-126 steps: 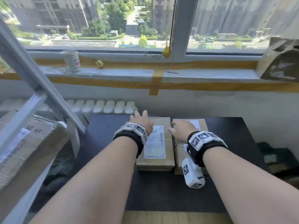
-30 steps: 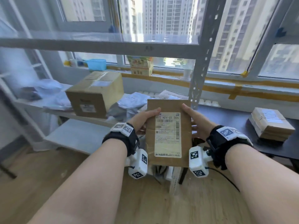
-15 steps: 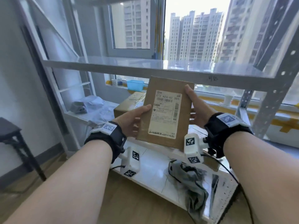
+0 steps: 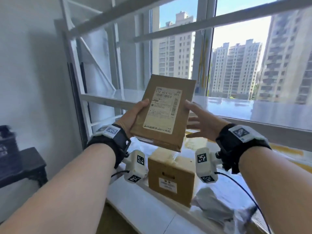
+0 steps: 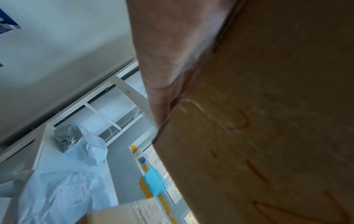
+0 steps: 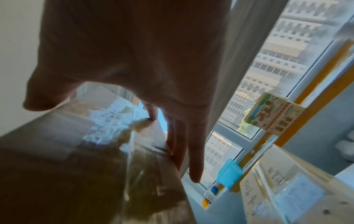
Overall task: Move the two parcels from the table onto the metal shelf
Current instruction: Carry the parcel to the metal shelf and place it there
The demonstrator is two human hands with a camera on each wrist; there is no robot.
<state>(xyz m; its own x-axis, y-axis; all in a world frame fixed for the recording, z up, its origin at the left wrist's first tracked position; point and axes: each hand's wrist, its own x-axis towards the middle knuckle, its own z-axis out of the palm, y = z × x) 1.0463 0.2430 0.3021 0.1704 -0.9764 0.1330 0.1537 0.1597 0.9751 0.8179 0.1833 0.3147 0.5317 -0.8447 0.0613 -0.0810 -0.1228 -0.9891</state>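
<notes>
A flat brown parcel (image 4: 162,112) with a white shipping label is held up, tilted, in front of the white metal shelf (image 4: 108,97), at the height of its middle board. My left hand (image 4: 136,119) grips the parcel's left edge, thumb on the label side and fingers behind. My right hand (image 4: 199,122) touches the right edge with its thumb and with straight, spread fingers (image 6: 193,159). The left wrist view shows the parcel's underside (image 5: 268,121) against my palm. The second parcel is out of view.
On the lower shelf board (image 4: 152,210) under the parcel stand a cardboard box (image 4: 170,174) and crumpled grey and white plastic mailers (image 4: 217,206). A blue bin (image 6: 229,174) and a colourful carton (image 6: 273,115) sit on the window sill. A dark stool (image 4: 22,164) stands at the left.
The parcel has risen from above the lower board to the level of the middle board. My right hand's fingers have straightened and spread at the parcel's right edge.
</notes>
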